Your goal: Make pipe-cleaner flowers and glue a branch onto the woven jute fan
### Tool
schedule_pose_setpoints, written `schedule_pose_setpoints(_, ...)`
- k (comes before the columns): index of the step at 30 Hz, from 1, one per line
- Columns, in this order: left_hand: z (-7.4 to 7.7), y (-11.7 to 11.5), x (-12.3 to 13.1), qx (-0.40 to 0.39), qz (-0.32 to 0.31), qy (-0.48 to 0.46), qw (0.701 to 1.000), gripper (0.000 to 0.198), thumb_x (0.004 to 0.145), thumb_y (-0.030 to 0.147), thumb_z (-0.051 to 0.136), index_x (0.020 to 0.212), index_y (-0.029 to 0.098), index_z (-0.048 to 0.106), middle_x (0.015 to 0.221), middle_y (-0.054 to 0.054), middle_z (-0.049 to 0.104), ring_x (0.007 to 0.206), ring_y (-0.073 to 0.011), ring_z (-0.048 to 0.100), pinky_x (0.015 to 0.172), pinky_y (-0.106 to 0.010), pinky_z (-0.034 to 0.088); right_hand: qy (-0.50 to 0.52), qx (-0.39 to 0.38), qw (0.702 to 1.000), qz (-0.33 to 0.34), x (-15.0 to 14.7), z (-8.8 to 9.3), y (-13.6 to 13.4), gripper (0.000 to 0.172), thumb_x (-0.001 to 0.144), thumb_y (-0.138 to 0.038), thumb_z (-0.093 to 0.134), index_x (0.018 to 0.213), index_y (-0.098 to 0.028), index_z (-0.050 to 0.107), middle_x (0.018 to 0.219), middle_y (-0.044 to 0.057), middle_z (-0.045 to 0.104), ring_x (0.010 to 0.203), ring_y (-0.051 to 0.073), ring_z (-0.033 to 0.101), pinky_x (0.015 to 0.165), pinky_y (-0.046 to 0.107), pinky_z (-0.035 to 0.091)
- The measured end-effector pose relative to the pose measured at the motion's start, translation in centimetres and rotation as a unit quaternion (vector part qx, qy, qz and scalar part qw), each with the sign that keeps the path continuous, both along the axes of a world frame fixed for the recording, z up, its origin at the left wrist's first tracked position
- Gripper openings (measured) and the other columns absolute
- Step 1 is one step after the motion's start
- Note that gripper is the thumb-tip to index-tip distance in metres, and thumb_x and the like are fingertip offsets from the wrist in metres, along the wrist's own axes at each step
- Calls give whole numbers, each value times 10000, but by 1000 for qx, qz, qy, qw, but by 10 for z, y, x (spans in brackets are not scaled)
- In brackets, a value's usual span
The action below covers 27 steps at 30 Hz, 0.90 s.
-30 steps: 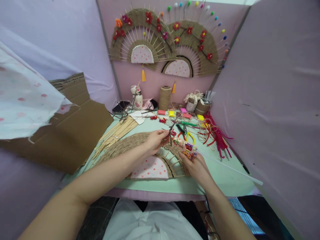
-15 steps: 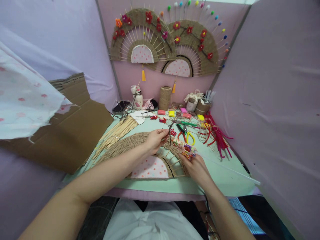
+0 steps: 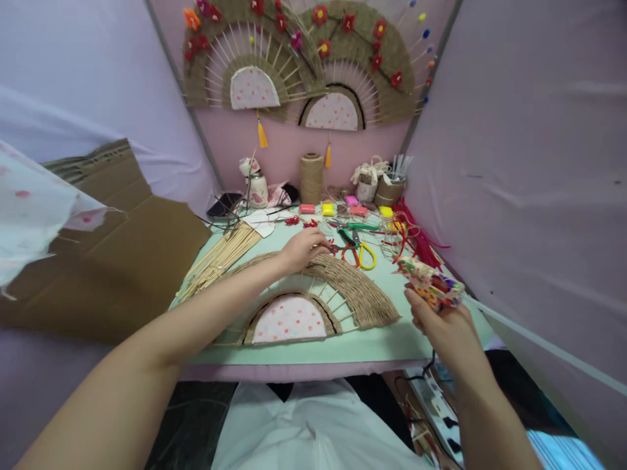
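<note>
Floral-patterned glue gun [image 3: 431, 282] gripped in right hand [image 3: 443, 323], fingers wrapped round it, raised off the counter [image 3: 416, 336] at its right edge. Woven jute fan [image 3: 313, 287] flat on counter, well left of it. Left hand [image 3: 304, 248] resting on fan's upper edge, fingers curled, beside red and yellow scissors [image 3: 357, 251].

Twine spool [image 3: 312, 177] (upright), scissors [image 3: 356, 248]

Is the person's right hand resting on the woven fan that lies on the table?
No: the right hand is held off to the side of the woven fan, gripping a floral-patterned tool.
</note>
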State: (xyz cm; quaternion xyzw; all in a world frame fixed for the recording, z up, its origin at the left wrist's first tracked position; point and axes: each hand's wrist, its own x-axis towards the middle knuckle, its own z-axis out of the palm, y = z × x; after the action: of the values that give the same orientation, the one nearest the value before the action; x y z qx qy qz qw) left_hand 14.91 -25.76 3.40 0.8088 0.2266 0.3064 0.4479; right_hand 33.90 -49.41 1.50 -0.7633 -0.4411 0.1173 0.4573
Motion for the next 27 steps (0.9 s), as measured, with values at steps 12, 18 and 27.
schedule_pose_setpoints(12,-37,19,27,182,-165,104,964,69,652,203,738,686,239,689,803,-66,627,849,-193,550,844,-266,355,30,-75,995,-61,13,-6,-12,429,763,-528,524,465,-227,462,398,5,507,403,148,477,456,283,382)
schedule_pose_setpoints(18,-37,20,29,167,-183,82,965,84,641,240,753,697,255,692,798,-78,633,844,-203,557,859,-281,382,27,-84,994,-63,15,-7,-12,454,769,-543,498,445,-229,443,411,9,507,427,155,490,482,290,379)
schedule_pose_setpoints(27,-45,27,31,268,-242,103,927,98,798,284,626,804,215,696,886,-105,644,896,-194,558,900,-327,389,28,-65,996,-52,14,-11,-9,411,785,-512,514,503,-216,469,423,-5,497,432,142,473,464,268,363)
